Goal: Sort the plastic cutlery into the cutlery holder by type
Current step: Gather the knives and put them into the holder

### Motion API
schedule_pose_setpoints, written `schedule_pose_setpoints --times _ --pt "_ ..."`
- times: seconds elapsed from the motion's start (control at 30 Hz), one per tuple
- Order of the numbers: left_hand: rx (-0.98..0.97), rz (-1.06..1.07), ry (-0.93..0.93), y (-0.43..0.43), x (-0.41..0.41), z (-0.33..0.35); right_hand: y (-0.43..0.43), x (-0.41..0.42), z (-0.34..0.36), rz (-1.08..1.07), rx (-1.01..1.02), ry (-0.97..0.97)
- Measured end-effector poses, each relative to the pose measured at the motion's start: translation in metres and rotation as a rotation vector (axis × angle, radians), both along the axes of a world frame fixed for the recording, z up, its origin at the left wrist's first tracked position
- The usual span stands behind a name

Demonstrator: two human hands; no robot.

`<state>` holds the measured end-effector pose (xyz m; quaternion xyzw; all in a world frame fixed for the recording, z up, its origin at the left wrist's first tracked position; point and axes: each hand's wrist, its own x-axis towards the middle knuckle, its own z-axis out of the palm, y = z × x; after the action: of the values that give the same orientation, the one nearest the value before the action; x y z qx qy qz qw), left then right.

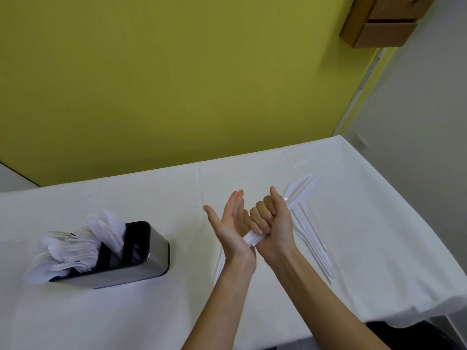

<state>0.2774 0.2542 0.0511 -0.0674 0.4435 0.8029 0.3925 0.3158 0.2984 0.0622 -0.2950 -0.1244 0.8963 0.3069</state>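
I see a white-clothed tabletop (151, 314) before a yellow-green wall (177, 84). At centre, my right hand (271, 223) curls its fingers around plastic knives (297, 191); my left hand (228, 224) has its fingers straight. The cutlery holder (141, 270) sits at 8 o'clock.

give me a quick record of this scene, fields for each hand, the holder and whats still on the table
left hand: open, flat palm against the handle ends of the bundle
right hand: fist wrapped round a bundle of knives
holder: on the table's left side, spoons and forks in its left slots, right end slot looks empty
loose knives: lying on the tablecloth, right of the right hand
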Motion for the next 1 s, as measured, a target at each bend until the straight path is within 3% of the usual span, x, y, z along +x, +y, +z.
schedule_pose_setpoints --times 0.13,0.27,0.5,0.63,0.77,1.0 --pt "0.011 0.019 0.041 0.003 -0.005 -0.005 0.000 0.001 -0.002 0.017 0.050 -0.017" --pt "-0.028 -0.099 0.172 -0.003 -0.019 -0.007 0.008 0.003 -0.004 0.112 0.092 -0.040" --pt "-0.085 -0.507 0.575 0.016 -0.080 0.027 0.017 0.020 0.000 0.702 0.249 -0.324" --pt "-0.085 -0.659 0.701 0.026 -0.085 0.037 0.016 0.019 0.002 0.873 0.208 -0.343" --pt "-0.119 -0.577 0.734 0.023 -0.084 0.031 0.019 0.018 0.006 0.916 0.210 -0.330" --pt "-0.203 -0.621 0.793 0.019 -0.094 0.029 0.022 0.018 0.001 0.743 0.357 -0.289"
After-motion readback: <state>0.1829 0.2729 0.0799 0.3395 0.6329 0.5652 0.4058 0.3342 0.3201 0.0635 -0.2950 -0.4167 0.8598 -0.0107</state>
